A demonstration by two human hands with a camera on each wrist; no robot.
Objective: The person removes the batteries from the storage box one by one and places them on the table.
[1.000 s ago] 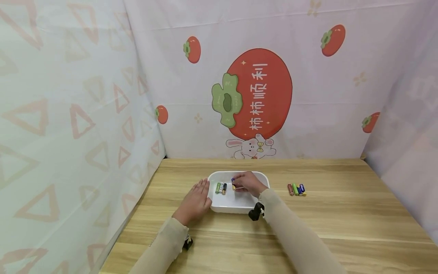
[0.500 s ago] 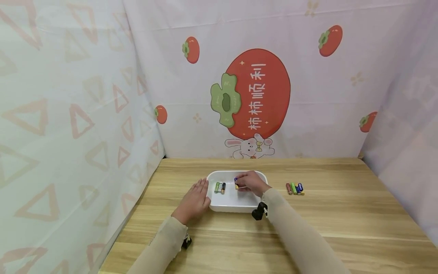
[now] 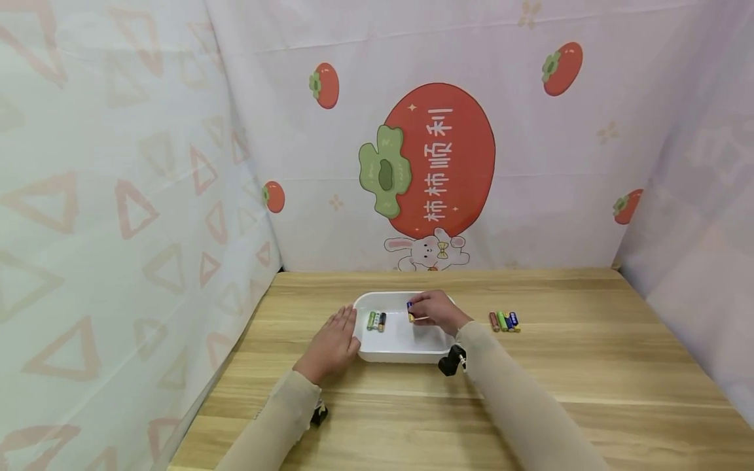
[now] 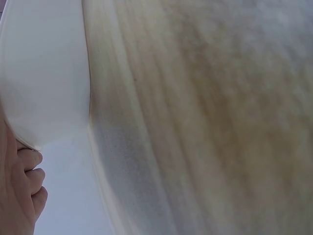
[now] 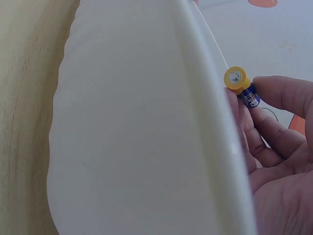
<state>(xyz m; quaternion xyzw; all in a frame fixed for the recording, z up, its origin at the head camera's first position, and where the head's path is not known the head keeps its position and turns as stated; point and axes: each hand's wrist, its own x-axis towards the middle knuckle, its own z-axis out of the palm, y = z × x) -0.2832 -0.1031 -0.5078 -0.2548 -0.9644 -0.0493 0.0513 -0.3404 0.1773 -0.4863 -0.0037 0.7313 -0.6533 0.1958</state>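
A white tray stands on the wooden table. My left hand lies along the tray's left side, its fingers extended and touching the edge; the left wrist view shows several fingers against the white wall. Over the tray's interior, my right hand pinches a blue and yellow battery between thumb and fingers. The yellow end with its metal tip faces the right wrist camera. To the left of that hand, a green battery, a whitish one and a black one lie side by side in the tray.
Right of the tray, several batteries lie in a row on the table, among them a dark red one, a green one and a blue one. Printed cloth hangs behind and on both sides.
My right hand has moved slightly right inside the tray, still pinching the battery. The left hand stays at the tray's left side. The whole head view has shifted a little.
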